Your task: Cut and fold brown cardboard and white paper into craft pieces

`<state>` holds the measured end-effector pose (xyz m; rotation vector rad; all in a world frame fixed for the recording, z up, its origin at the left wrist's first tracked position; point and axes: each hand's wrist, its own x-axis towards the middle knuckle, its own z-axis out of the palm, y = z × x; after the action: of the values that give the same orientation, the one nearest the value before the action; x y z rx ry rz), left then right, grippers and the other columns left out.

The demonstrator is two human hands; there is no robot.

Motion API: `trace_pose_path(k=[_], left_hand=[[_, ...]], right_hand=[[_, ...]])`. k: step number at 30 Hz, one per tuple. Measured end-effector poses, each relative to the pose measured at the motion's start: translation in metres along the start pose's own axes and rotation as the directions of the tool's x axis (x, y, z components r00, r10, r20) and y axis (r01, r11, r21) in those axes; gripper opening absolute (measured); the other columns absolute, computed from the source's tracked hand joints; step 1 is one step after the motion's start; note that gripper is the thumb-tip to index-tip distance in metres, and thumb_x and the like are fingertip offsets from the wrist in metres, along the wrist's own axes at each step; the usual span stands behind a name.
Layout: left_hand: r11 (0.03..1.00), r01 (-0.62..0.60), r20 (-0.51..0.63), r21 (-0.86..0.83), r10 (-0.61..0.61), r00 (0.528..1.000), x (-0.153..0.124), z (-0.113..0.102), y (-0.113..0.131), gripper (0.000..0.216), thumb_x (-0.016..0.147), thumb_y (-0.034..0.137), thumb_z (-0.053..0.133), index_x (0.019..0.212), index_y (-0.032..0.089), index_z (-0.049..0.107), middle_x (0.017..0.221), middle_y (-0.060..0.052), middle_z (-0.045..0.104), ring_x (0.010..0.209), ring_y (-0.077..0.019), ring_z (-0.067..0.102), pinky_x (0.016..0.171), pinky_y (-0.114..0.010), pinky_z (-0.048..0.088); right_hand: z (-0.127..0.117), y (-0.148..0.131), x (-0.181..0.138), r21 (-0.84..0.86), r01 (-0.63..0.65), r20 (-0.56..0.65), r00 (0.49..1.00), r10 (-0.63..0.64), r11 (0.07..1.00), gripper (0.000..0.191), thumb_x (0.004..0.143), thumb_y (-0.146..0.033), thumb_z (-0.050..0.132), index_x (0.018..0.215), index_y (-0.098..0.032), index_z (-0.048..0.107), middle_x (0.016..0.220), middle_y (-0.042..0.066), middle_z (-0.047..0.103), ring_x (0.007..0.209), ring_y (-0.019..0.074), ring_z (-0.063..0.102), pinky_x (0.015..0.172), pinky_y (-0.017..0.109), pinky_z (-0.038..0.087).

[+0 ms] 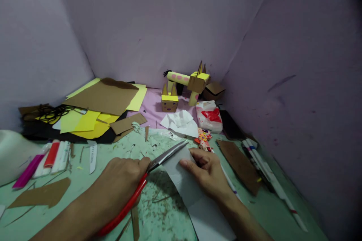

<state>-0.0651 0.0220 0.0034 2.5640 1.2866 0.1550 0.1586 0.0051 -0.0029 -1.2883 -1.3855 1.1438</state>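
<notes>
My left hand (121,180) is closed round the red handles of a pair of scissors (132,199). Their metal blades point up and to the right, along the top left edge of a sheet of white paper (186,184). Between thumb and fingers my right hand (205,169) pinches that paper near its upper right corner. The sheet has fold creases and hangs down toward the front edge of the view. Whether the blades have paper between them is hard to make out. Brown cardboard strips (135,222) lie below the scissors.
Cardboard and yellow paper sheets (104,96) are piled at the back left. Behind my hands stand a small cardboard animal head (169,103) and a yellow spotted figure (181,78). Markers (52,154) lie left, pens (271,177) right, beside a cardboard piece (239,165). Crumpled white paper (181,122) lies centrally.
</notes>
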Motion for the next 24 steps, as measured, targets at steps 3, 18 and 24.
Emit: trace_pose_path(k=[3, 18, 24], left_hand=[[0.995, 0.049, 0.091, 0.083, -0.057, 0.994, 0.001, -0.006, -0.001, 0.032, 0.067, 0.011, 0.044, 0.091, 0.022, 0.062, 0.065, -0.003, 0.066, 0.057, -0.0203, 0.059, 0.052, -0.029, 0.032], [0.911, 0.249, 0.142, -0.330, -0.213, 0.967, -0.003, -0.009, -0.023, 0.018, 0.070, 0.028, 0.049, 0.055, 0.019, 0.050, 0.049, 0.004, 0.042, 0.050, -0.0126, 0.042, 0.052, -0.024, 0.029], [0.903, 0.296, 0.081, -0.312, -0.285, 0.955, 0.001, -0.015, -0.027, 0.028, 0.075, 0.035, 0.048, 0.051, 0.020, 0.043, 0.049, 0.004, 0.038, 0.047, -0.0133, 0.040, 0.048, -0.024, 0.028]], right_hand=[[0.001, 0.000, 0.009, 0.094, -0.104, 0.073, 0.993, 0.098, 0.990, 0.020, 0.065, -0.035, 0.066, 0.060, -0.017, 0.060, 0.055, -0.003, 0.051, 0.050, 0.0106, 0.045, 0.049, 0.023, 0.032], [0.019, 0.001, 0.041, 0.200, -0.348, 0.274, 0.918, 0.288, 0.916, 0.027, 0.054, -0.034, 0.079, 0.068, -0.013, 0.068, 0.054, 0.001, 0.065, 0.043, 0.0099, 0.053, 0.042, 0.021, 0.038], [0.026, 0.007, 0.036, 0.265, -0.377, 0.213, 0.920, 0.328, 0.887, 0.030, 0.052, -0.035, 0.081, 0.066, -0.012, 0.068, 0.054, 0.000, 0.065, 0.042, 0.0098, 0.053, 0.043, 0.021, 0.039]])
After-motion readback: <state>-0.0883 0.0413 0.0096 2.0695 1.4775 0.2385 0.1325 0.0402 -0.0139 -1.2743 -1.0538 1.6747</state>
